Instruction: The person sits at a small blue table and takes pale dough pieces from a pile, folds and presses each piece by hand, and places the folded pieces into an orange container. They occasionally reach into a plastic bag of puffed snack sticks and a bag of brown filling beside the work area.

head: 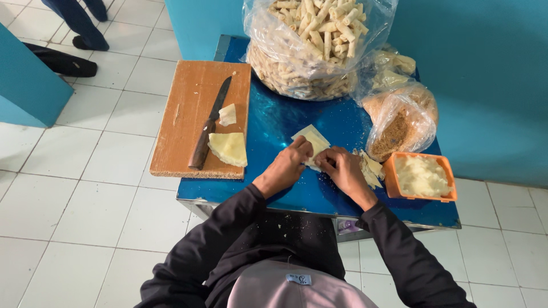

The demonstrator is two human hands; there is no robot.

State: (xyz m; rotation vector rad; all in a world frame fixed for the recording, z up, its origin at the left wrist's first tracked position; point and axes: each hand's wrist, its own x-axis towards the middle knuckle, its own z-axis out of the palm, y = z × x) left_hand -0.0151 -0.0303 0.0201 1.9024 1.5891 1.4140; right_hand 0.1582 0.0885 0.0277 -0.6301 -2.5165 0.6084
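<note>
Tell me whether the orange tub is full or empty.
Full: the orange tub holds pale chopped filling heaped to about its rim.

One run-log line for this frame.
left hand: on wrapper sheet | right hand: on wrapper sheet | knife: on cutting board

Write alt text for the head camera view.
Both hands, left hand and right hand, press a pale wrapper sheet on a blue table. Nearby: a cutting board with knife, an orange tub, and a bag of rolls.
</note>
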